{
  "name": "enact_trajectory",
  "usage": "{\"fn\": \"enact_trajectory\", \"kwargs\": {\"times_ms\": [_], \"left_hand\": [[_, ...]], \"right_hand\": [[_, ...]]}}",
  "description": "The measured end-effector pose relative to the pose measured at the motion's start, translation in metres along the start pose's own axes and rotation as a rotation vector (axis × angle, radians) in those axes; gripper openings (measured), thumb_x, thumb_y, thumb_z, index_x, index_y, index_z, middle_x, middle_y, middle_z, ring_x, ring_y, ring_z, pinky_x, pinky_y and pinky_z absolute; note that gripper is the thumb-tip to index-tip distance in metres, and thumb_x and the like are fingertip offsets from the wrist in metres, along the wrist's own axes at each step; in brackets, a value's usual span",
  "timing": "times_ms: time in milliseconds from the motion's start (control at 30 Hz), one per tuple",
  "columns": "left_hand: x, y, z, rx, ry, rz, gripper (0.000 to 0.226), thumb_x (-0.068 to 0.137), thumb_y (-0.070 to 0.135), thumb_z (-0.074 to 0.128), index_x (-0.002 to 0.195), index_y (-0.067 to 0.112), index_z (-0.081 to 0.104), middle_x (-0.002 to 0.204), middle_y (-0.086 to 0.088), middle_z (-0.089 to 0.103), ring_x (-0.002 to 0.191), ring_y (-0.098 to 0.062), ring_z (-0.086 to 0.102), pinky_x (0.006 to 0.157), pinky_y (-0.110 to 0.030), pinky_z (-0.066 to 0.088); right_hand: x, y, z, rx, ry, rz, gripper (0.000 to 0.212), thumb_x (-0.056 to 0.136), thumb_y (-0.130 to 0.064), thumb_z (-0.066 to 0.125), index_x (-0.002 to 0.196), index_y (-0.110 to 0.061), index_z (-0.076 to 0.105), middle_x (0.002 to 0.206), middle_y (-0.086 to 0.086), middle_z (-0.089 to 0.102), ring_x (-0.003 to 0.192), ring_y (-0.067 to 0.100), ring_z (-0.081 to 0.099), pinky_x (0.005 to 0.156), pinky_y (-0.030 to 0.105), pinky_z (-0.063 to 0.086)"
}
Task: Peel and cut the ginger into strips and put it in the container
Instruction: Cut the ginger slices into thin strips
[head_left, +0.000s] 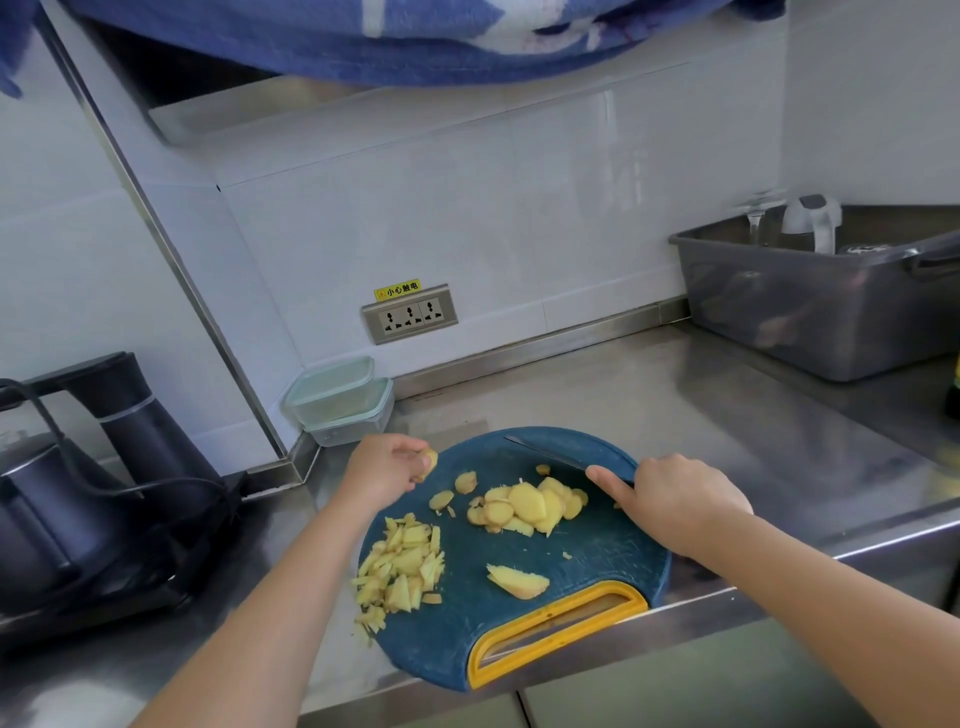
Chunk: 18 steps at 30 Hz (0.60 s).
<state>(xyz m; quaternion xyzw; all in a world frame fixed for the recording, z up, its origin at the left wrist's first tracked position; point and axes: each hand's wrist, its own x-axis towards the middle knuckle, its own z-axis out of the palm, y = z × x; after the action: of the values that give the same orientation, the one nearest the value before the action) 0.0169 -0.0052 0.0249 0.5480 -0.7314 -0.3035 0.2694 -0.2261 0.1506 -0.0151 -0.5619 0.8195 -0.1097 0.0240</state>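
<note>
Round blue board (587, 561); flat ginger slices (527, 503)

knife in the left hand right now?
No, the right hand grips the knife over the cutting board, while the left hand pinches a small ginger piece.

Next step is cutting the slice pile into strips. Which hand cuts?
Right. The right hand grips the knife, its blade lying just behind the ginger slices. The left hand pinches a small ginger piece and could steady the pile.
</note>
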Motion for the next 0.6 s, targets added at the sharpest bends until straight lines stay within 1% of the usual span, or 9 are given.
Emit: {"fn": "enact_trajectory", "kwargs": {"times_ms": [67, 133, 267, 300, 367, 400, 500, 600], "left_hand": [[-0.001, 0.000, 0.002, 0.008, -0.038, -0.021, 0.014, 0.089, 0.011, 0.064, 0.102, 0.013, 0.066, 0.095, -0.002, 0.067, 0.074, -0.006, 0.061, 0.060, -0.012, 0.047], [-0.002, 0.002, 0.004, 0.043, -0.078, -0.029, 0.013, 0.090, 0.011, 0.062, 0.103, 0.014, 0.066, 0.089, 0.002, 0.065, 0.075, -0.005, 0.062, 0.060, -0.012, 0.047], [-0.005, 0.003, 0.011, 0.106, -0.113, -0.055, 0.016, 0.092, 0.011, 0.061, 0.105, 0.014, 0.068, 0.094, -0.002, 0.067, 0.072, -0.007, 0.062, 0.058, -0.012, 0.049], [-0.007, 0.002, 0.013, 0.144, -0.113, -0.052, 0.017, 0.092, 0.012, 0.060, 0.107, 0.014, 0.068, 0.096, -0.002, 0.066, 0.072, -0.008, 0.062, 0.060, -0.014, 0.050], [-0.008, -0.002, 0.017, 0.254, -0.101, -0.018, 0.019, 0.093, 0.016, 0.059, 0.109, 0.017, 0.069, 0.103, -0.002, 0.067, 0.077, -0.010, 0.061, 0.074, -0.022, 0.052], [-0.009, -0.003, 0.019, 0.307, -0.093, 0.006, 0.020, 0.093, 0.018, 0.058, 0.110, 0.018, 0.069, 0.108, -0.001, 0.068, 0.080, -0.010, 0.060, 0.079, -0.023, 0.050], [-0.009, -0.003, 0.020, 0.374, -0.128, 0.023, 0.020, 0.093, 0.021, 0.059, 0.109, 0.017, 0.070, 0.112, 0.002, 0.067, 0.084, -0.010, 0.058, 0.081, -0.022, 0.045], [-0.008, 0.002, 0.019, 0.408, -0.199, 0.005, 0.018, 0.088, 0.021, 0.066, 0.106, 0.019, 0.067, 0.107, 0.002, 0.065, 0.096, -0.012, 0.059, 0.083, -0.023, 0.043]], "right_hand": [[0.000, 0.000, 0.000, 0.004, 0.000, 0.001, 0.073, 0.088, -0.074, 0.014, 0.067, -0.016, 0.052, 0.069, 0.001, 0.059, 0.062, 0.014, 0.058, 0.057, 0.026, 0.048], [0.000, 0.001, 0.000, 0.008, 0.001, 0.004, 0.073, 0.087, -0.075, 0.014, 0.067, -0.016, 0.052, 0.070, 0.001, 0.059, 0.064, 0.014, 0.060, 0.060, 0.027, 0.051], [-0.001, 0.001, 0.001, 0.008, 0.000, 0.005, 0.074, 0.087, -0.075, 0.014, 0.068, -0.016, 0.054, 0.071, 0.001, 0.061, 0.065, 0.014, 0.061, 0.064, 0.028, 0.055], [-0.001, 0.001, 0.001, 0.004, 0.003, 0.003, 0.073, 0.087, -0.075, 0.014, 0.068, -0.017, 0.053, 0.070, 0.000, 0.060, 0.065, 0.014, 0.061, 0.063, 0.028, 0.055], [0.000, 0.001, 0.001, -0.005, 0.013, 0.002, 0.072, 0.087, -0.075, 0.013, 0.066, -0.017, 0.052, 0.069, 0.000, 0.059, 0.064, 0.014, 0.060, 0.061, 0.027, 0.053], [-0.001, 0.001, 0.001, -0.008, 0.019, 0.003, 0.072, 0.087, -0.075, 0.013, 0.066, -0.017, 0.051, 0.069, 0.000, 0.058, 0.064, 0.014, 0.060, 0.060, 0.027, 0.052], [-0.001, 0.000, 0.001, -0.009, 0.029, 0.003, 0.071, 0.088, -0.074, 0.014, 0.065, -0.017, 0.049, 0.067, -0.001, 0.057, 0.062, 0.014, 0.057, 0.057, 0.026, 0.049], [-0.001, 0.001, 0.001, -0.001, 0.030, -0.001, 0.071, 0.088, -0.074, 0.013, 0.066, -0.018, 0.050, 0.068, -0.001, 0.058, 0.064, 0.013, 0.060, 0.060, 0.026, 0.052]]}}
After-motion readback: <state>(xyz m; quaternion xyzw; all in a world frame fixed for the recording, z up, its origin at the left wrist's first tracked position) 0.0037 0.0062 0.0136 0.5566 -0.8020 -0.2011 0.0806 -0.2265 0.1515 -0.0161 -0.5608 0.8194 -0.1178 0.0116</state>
